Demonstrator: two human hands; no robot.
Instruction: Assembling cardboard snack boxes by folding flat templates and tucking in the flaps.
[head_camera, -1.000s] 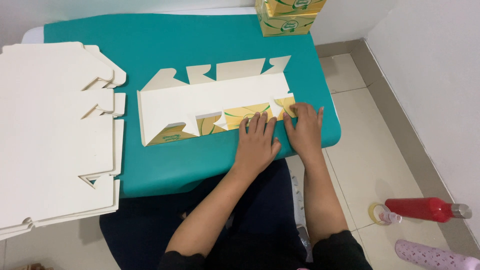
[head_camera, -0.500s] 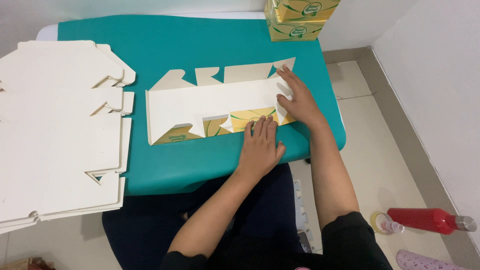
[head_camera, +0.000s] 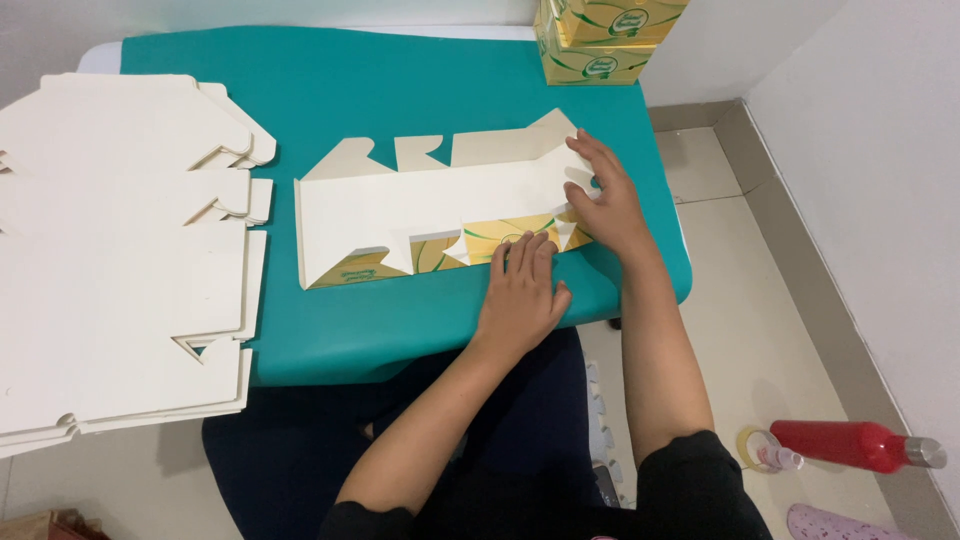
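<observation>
Flat carton blank (head_camera: 430, 205) on teal table (head_camera: 400, 100). Left hand (head_camera: 520, 290) flat, pinning near flap; right hand (head_camera: 605, 195) spread, grasping nothing. Risk: blank slides, crease skews.

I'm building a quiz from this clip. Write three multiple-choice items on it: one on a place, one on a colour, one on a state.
1. Where is the stack of blank cartons?
A. At the left of the table
B. On the floor by the bottle
C. Under the right hand

2. What colour is the table top?
A. Red
B. Teal
C. Black

3. How does the carton under the hands lie?
A. Folded up into a closed box
B. Flat, unfolded, its plain side up
C. Rolled into a tube

Answers:
1. A: the white stack overhangs the table's left end.
2. B: the surface around the carton is teal.
3. B: the left hand presses its near edge and the right hand its right end, with flaps spread flat.
</observation>
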